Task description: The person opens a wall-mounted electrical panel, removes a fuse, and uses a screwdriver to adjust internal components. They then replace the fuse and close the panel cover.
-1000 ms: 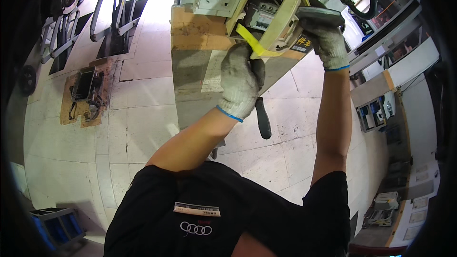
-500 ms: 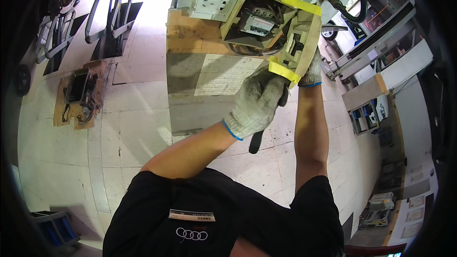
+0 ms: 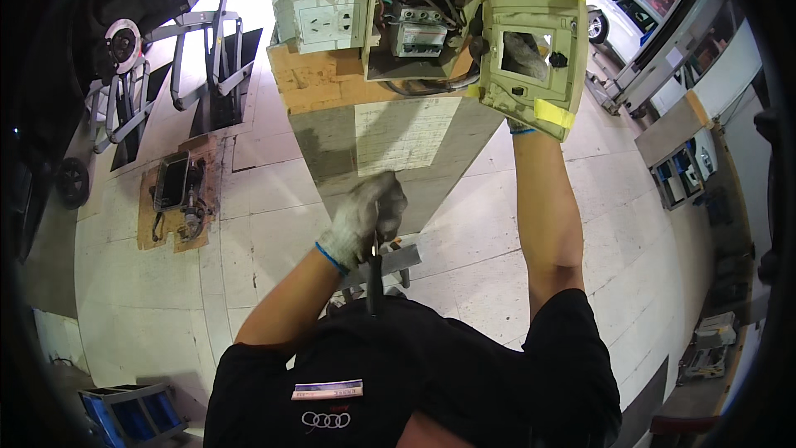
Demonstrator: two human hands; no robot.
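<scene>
My left hand (image 3: 370, 211), in a grey-white knit glove with a blue cuff, is closed round a black-handled hand tool (image 3: 375, 286). Its handle points down toward my chest, and the fist hides the working end. My right hand (image 3: 526, 58) is behind a cream box cover (image 3: 491, 70) and holds it; part of the glove shows through the cover's window, but most fingers are hidden. Yellow tape (image 3: 553, 113) sticks to the cover's top and bottom. Left of the cover is an open breaker box (image 3: 371, 66), with a circuit breaker (image 3: 417, 39) and wires inside.
A wall socket (image 3: 325, 23) sits beside the box on a pillar with a pasted paper sheet (image 3: 402, 134). Cables run below and above the box. On the left are lift arms (image 3: 178, 58) and a car part on cardboard (image 3: 176, 191). A white car (image 3: 618, 17) stands at far right.
My left hand has drawn away from the cover, down and left toward my chest, with the tool. The cover has swung round to the right, away from the box, showing its window.
</scene>
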